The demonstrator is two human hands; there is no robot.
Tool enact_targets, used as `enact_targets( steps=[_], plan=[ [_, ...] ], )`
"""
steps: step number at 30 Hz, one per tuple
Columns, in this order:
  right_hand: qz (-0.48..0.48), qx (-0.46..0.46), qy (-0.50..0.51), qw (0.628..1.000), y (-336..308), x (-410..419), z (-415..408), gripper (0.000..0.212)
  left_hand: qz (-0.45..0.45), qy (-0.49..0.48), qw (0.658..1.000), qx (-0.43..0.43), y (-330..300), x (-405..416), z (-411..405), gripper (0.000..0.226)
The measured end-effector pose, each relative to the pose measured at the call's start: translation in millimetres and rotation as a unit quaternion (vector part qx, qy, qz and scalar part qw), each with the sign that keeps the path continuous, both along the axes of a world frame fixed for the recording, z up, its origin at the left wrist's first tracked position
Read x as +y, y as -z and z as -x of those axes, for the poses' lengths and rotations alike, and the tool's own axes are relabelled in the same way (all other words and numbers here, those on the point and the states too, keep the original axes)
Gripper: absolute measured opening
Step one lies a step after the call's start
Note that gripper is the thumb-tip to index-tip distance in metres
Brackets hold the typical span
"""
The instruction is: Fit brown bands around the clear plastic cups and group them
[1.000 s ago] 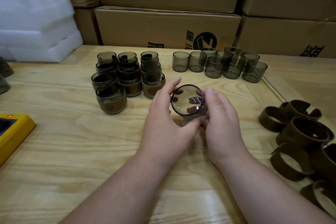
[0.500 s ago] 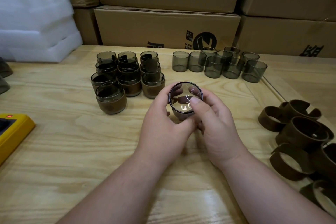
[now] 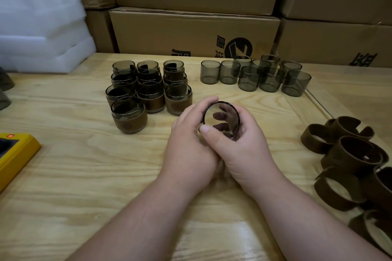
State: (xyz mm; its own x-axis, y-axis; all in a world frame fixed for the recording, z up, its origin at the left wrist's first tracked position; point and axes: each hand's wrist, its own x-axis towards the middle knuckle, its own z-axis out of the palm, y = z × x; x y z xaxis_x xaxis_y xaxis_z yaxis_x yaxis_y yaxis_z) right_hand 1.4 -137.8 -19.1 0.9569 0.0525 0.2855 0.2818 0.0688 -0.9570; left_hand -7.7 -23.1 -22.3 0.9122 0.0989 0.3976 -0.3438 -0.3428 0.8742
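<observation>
I had both hands curled around one clear cup above the table, my left hand wrapping its side and my right hand thumb across its near rim. Since a second earlier, that thumb had crossed over toward my left.

I hold a cup in both hands, left and right, above the worktop. Banded cups stand left, bare cups behind, bands right.
</observation>
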Motion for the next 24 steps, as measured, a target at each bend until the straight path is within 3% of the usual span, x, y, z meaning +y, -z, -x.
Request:
enact_targets(
  steps=[7, 13, 17, 21, 24],
  plan=[
    [-0.031, 0.061, 0.102, 0.992, -2.0, -1.8, -3.9, 0.067, -0.082, 0.012, 0.996, -0.031, -3.9, -4.6, 5.8, 0.07],
    [-0.069, 0.081, 0.106, 0.989, -4.0, -2.4, -3.6, 0.043, -0.083, 0.018, 0.996, -0.01, -4.1, -3.3, 5.8, 0.074],
    [-0.089, 0.091, 0.101, 0.987, -5.3, -3.5, -3.5, 0.028, -0.049, 0.011, 0.999, 0.005, -5.2, -3.3, 5.8, 0.073],
    [-0.103, 0.09, 0.086, 0.987, -6.8, -3.9, -3.1, 0.039, 0.002, 0.01, 0.999, 0.033, -6.6, -2.8, 4.5, 0.071],
    [-0.132, 0.099, 0.052, 0.985, -8.3, -3.5, -2.0, 0.034, 0.029, 0.022, 0.998, 0.042, -8.0, -2.1, 3.9, 0.068]
  ],
)
